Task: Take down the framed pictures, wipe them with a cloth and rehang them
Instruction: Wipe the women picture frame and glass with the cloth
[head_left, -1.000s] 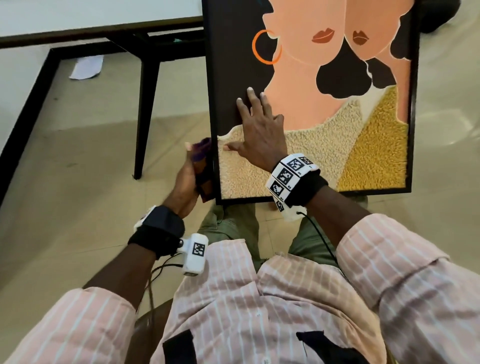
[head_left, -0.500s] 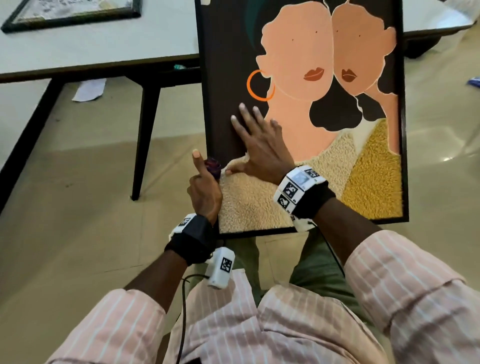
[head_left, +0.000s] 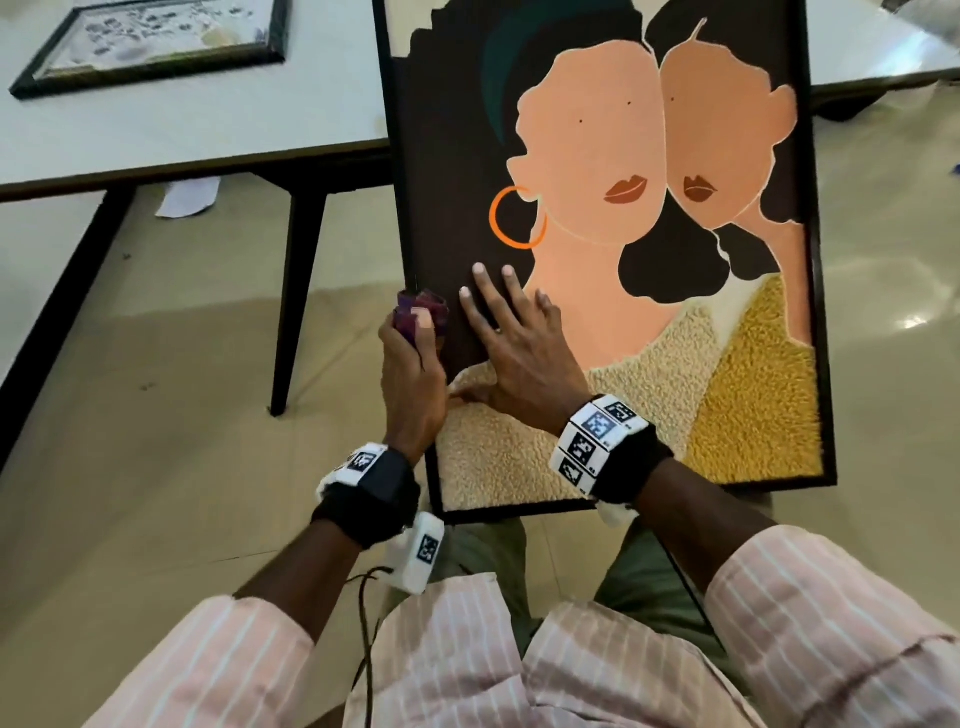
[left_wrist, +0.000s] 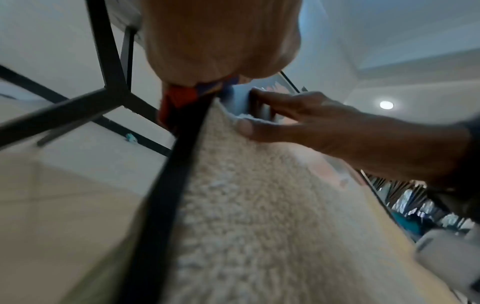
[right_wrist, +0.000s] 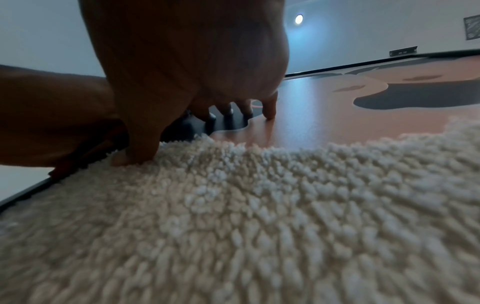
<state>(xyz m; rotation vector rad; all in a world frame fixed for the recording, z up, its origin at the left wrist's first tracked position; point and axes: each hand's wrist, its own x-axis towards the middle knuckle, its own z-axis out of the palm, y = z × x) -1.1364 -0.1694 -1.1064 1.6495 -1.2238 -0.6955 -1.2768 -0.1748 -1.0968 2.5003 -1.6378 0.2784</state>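
Observation:
A large black-framed picture (head_left: 675, 312) of two faces, with tufted cream and mustard patches, leans from my lap up against the table edge. My right hand (head_left: 511, 338) lies flat on its surface, fingers spread (right_wrist: 269, 111), thumb on the cream tufting (right_wrist: 259, 205). My left hand (head_left: 415, 364) grips a bunched purple-red cloth (head_left: 421, 312) against the picture's left frame edge (left_wrist: 168, 185). In the left wrist view the cloth (left_wrist: 182, 98) shows under my palm, beside the right hand (left_wrist: 311, 123).
A white table (head_left: 208, 119) with black legs (head_left: 296, 291) stands ahead to the left, and a second framed picture (head_left: 150, 47) lies flat on it. A scrap of paper (head_left: 187, 197) lies on the beige tiled floor beneath the table.
My left hand has slid the cloth up along the left frame edge, from near the bottom corner to beside my right fingertips. The right hand stays flat on the picture.

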